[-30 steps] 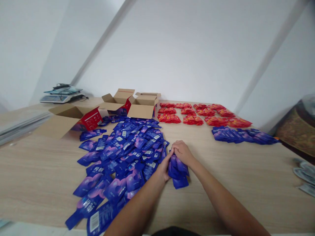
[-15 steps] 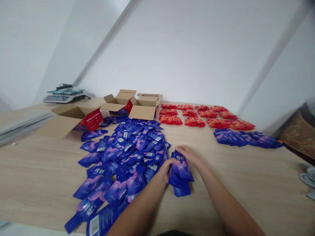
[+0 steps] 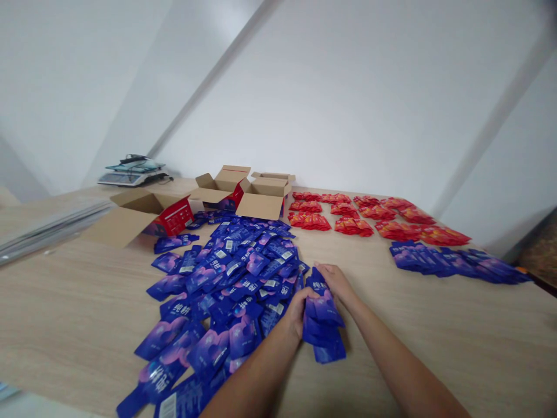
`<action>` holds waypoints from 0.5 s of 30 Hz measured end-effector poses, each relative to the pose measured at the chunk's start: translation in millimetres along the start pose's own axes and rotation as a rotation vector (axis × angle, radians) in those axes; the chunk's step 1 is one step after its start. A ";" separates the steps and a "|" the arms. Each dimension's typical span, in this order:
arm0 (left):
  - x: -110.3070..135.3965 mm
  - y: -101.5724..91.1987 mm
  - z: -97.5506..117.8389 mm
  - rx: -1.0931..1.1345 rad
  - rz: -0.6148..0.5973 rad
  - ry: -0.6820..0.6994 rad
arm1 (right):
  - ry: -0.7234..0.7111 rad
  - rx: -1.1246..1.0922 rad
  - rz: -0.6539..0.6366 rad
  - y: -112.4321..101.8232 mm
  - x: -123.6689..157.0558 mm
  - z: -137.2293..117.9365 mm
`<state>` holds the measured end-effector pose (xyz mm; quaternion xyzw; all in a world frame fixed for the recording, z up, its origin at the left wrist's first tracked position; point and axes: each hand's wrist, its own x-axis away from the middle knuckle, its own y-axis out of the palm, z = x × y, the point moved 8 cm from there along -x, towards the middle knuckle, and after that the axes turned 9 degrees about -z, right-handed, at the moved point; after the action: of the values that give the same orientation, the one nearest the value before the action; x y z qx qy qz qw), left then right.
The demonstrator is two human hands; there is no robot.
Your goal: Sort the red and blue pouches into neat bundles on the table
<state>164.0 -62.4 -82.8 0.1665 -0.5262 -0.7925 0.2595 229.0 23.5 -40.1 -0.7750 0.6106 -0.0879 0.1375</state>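
Observation:
Between my hands is a small stack of blue-purple pouches (image 3: 322, 316), fanned so that their lower ends overlap. My left hand (image 3: 298, 309) grips the stack from its left side, thumb across the front. At the upper right edge, my right hand (image 3: 336, 283) has its fingers closed on the pouches' narrow tops; part of those fingers is hidden behind them. A large loose heap of the same pouches (image 3: 235, 278) spreads over the table (image 3: 430, 325) just left of my hands.
Open cardboard boxes (image 3: 261, 205) stand behind the heap. Several piles of red pouches (image 3: 308, 221) lie in rows at the back right, with a row of blue pouches (image 3: 452, 262) in front. A scale (image 3: 130, 177) sits at the far left, flat sheets (image 3: 56, 229) nearer.
The view has shifted slightly, so the scene sits a little further right and lower. Both hands still hold the pouch stack, whose lower ends hang slightly lower in view.

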 end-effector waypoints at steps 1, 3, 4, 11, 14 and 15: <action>0.1 0.4 1.1 0.010 0.014 0.030 | -0.027 0.083 0.014 -3.4 -7.6 -6.5; 0.1 0.7 1.2 0.031 0.046 0.076 | -0.099 0.267 0.014 -4.7 -25.2 -25.3; -0.2 0.9 0.2 0.040 0.057 0.086 | -0.145 0.369 -0.022 0.6 -34.8 -36.5; 2.7 -7.4 -8.9 0.067 0.183 -0.005 | -0.252 0.738 -0.264 78.5 -80.8 -70.4; 6.0 -11.5 -10.0 0.073 0.234 -0.031 | -0.191 0.743 -0.236 88.3 -84.2 -61.5; 6.4 -11.6 -10.0 0.079 0.237 -0.031 | -0.171 0.739 -0.216 85.3 -83.7 -58.7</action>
<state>161.5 -70.1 -97.3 0.1012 -0.5769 -0.7374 0.3364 112.5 80.0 -9.2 -0.7375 0.4391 -0.2507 0.4477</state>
